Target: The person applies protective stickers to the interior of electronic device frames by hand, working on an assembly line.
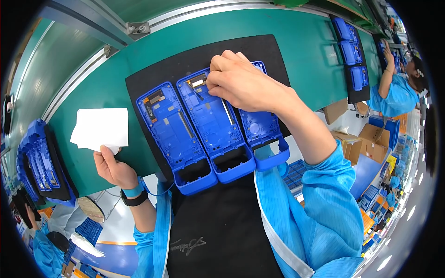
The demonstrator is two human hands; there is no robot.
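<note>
Three blue plastic housings lie side by side on a black mat (139, 79): a left one (168, 134), a middle one (214, 127) and a right one (259, 127). My right hand (243, 83) bends over the upper end of the middle housing, fingers curled together at a small pale patch and a dark strip. Whatever its fingertips pinch is hidden, and the hand covers part of the right housing. Off to the left, my left hand (113, 167) grips the lower edge of white paper sheets (102, 127) between thumb and fingers, above the green bench.
The green bench (303, 51) curves across the view. More blue housings stand on a black mat at the right (351, 53) and in a stack at the far left (39, 160). Co-workers in blue sit at both sides. Cardboard boxes (373, 139) rest at the right.
</note>
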